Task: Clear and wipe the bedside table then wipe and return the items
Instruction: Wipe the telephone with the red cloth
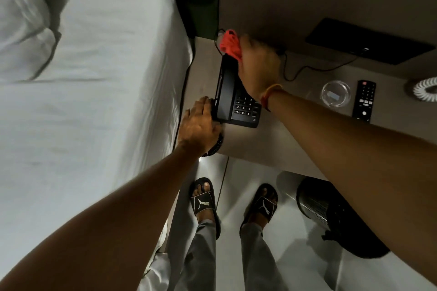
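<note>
1. I am standing between the bed (94,78) and the bedside table (272,139), working on the black telephone (236,99), which is sitting at the table's bed-side edge.
2. My right hand (259,67) is clenching a bunched red cloth (230,43) and pressing it against the far end of the handset.
3. My left hand (201,125) is resting against the near corner of the telephone, fingers spread and bracing it; I am not gripping anything with it.
4. I am judging this to be the item-wiping step: the telephone is getting its clean while on the table.
5. A glass ashtray (335,93) and a remote control (365,100) are lying side by side further right, well apart from the telephone.
6. The next move is calling for the cloth to be drawn down the handset toward the keypad (244,106), with the left hand keeping the base from sliding off the edge and the cord (307,68) being left untangled.
</note>
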A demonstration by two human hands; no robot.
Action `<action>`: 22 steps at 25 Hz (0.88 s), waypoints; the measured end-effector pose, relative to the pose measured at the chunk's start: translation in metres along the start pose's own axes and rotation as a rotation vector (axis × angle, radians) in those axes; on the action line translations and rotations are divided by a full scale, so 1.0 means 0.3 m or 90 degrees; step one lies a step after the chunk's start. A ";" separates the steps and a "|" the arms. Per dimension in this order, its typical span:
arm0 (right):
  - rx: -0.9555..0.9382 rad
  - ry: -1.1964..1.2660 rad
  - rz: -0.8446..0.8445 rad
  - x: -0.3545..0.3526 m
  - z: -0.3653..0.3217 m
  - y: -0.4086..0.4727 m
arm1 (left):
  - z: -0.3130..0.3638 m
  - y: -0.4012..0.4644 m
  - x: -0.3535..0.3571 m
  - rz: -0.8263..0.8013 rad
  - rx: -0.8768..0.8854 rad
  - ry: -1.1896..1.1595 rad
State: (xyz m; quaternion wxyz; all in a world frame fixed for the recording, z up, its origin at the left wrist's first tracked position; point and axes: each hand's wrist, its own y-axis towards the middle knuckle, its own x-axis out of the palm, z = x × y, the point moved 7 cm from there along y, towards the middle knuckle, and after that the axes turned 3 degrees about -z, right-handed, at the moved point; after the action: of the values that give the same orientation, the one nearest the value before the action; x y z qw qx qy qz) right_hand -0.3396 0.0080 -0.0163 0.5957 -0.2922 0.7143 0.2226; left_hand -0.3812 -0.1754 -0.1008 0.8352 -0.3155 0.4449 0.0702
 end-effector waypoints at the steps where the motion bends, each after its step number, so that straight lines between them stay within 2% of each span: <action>1: -0.033 -0.032 -0.004 0.041 -0.027 0.005 | -0.014 0.003 0.004 0.001 -0.001 -0.010; 4: -0.091 -0.100 -0.199 0.230 -0.047 -0.095 | -0.050 0.010 0.015 0.006 0.003 -0.008; 5: -0.100 -0.101 -0.224 0.265 -0.039 -0.135 | -0.064 0.013 0.018 0.005 0.003 -0.004; 10: -0.142 -0.086 -0.140 0.297 -0.050 -0.254 | -0.101 0.019 0.017 0.015 0.001 0.009; 15: -0.228 0.018 -0.137 0.235 -0.063 -0.368 | -0.071 0.033 0.017 0.018 0.012 0.006; 16: -0.209 0.074 -0.153 0.210 -0.045 -0.376 | -0.062 0.037 0.017 0.016 0.013 0.003; 18: -0.095 0.174 -0.162 0.163 0.029 -0.343 | -0.037 0.043 0.019 0.009 0.015 -0.017; 20: 0.041 0.189 -0.080 0.118 0.154 -0.252 | -0.009 0.042 0.022 0.006 0.024 -0.041; 22: 0.115 0.184 -0.058 0.096 0.245 -0.165 | 0.009 0.039 0.025 0.003 0.027 -0.051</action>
State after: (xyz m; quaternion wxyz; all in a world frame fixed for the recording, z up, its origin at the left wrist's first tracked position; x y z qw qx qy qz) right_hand -0.2563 0.0162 -0.0571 0.5200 -0.2983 0.7958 0.0858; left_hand -0.3794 -0.1659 -0.1111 0.8587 -0.2939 0.4130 0.0756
